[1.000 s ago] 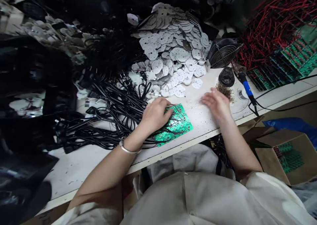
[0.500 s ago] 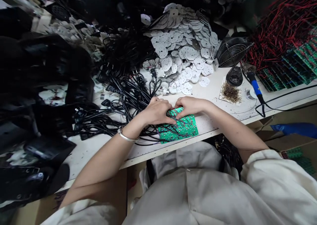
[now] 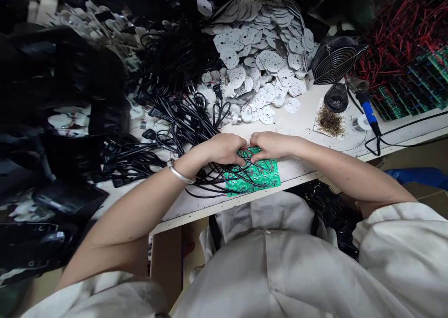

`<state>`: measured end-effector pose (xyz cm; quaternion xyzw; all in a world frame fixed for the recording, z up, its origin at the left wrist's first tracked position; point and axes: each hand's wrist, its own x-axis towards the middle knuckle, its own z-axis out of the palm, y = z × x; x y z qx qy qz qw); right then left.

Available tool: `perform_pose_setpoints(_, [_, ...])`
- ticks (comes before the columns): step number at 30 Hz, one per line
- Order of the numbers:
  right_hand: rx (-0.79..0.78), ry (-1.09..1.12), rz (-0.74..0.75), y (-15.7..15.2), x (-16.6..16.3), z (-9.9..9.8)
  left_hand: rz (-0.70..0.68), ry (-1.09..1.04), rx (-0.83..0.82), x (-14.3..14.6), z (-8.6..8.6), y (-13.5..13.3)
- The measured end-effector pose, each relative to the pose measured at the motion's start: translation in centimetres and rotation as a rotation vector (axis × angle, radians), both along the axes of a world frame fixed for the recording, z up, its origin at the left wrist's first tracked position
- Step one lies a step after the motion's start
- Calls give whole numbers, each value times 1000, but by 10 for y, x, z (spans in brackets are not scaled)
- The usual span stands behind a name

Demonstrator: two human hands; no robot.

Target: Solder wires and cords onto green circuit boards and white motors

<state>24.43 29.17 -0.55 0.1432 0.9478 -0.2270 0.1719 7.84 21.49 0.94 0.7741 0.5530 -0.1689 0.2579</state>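
Observation:
A green circuit board lies flat near the front edge of the white bench, with thin black and red wires running over it. My left hand rests on the board's far left corner, fingers curled and pinched on wires there. My right hand meets it from the right, fingers also pinched at the board's top edge. What the fingertips hold is too small to make out. A silver bangle sits on my left wrist.
A tangle of black power cords spreads left of the board. A heap of round white discs fills the back. A small wire-guard fan, a blue-handled soldering iron, solder scraps and stacked green boards with red wires stand right.
My right hand has come from the open bench at the right to the board's top edge beside my left hand. The view has shifted slightly.

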Motion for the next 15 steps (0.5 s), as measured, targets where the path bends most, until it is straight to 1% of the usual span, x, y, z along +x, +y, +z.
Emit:
perform_pose_setpoints(4, [35, 16, 5, -5, 2, -1, 31, -21, 60, 3, -3, -6])
perform_pose_setpoints(8, [129, 91, 42, -11, 0, -3, 76, -25, 208, 7, -7, -13])
perform_pose_setpoints(11, [233, 105, 54, -12, 9, 1, 53, -98, 237, 5, -2, -21])
perform_pose_setpoints(12, [278, 142, 42, -13, 16, 3, 63, -125, 298, 4, 1, -27])
perform_pose_setpoints(13, [322, 212, 28, -15, 25, 5, 78, -151, 409, 3, 3, -37])
perform_pose_setpoints(15, [382, 433, 8, -23, 49, 3, 83, -200, 715, 5, 4, -63])
